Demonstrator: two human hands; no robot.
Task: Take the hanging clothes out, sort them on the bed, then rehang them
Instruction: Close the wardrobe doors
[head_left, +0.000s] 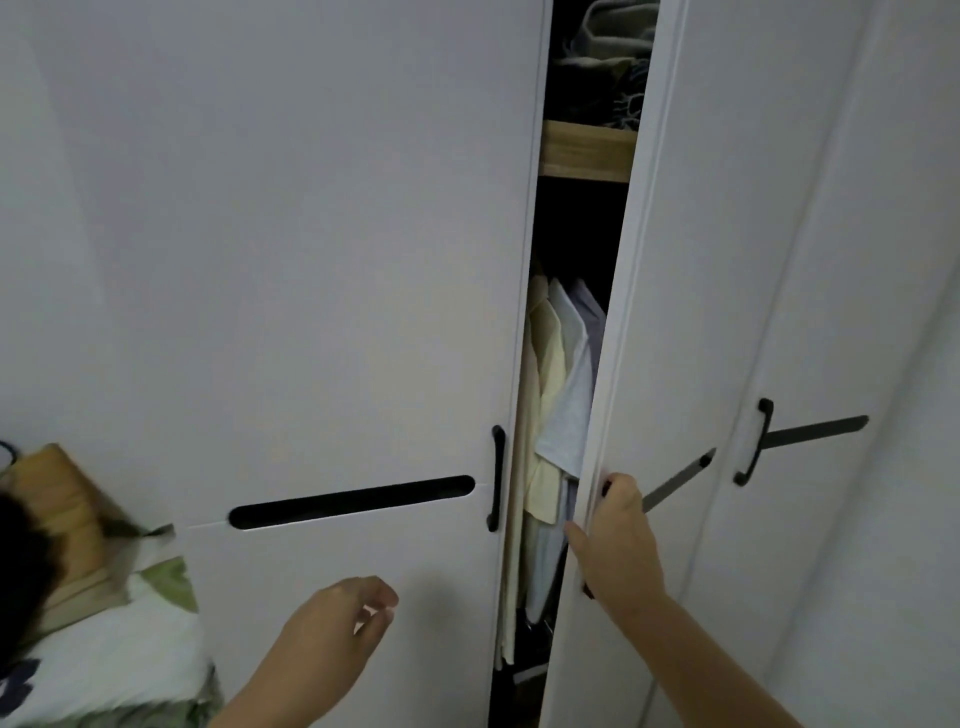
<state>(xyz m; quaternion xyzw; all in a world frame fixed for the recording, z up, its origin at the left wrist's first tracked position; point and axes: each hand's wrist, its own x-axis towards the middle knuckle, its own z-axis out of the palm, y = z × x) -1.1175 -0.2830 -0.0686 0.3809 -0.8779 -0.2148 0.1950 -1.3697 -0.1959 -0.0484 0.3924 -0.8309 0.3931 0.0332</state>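
The hanging clothes (558, 405) show through the gap at frame centre, pale shirts, likely light and limp; best lifted by their hangers. The right hand (618, 540) grips the door (675, 312) by its handle; the left hand (343, 618) hovers, fingers loosely curled, empty.

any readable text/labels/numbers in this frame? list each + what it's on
None readable.
White fabric at lower left: dark blue marks at the frame edge, cut off and blurred, cannot tell if they are letters.
Wardrobe doors, black handles, hanging shirts, wooden shelf: no lettering shows.
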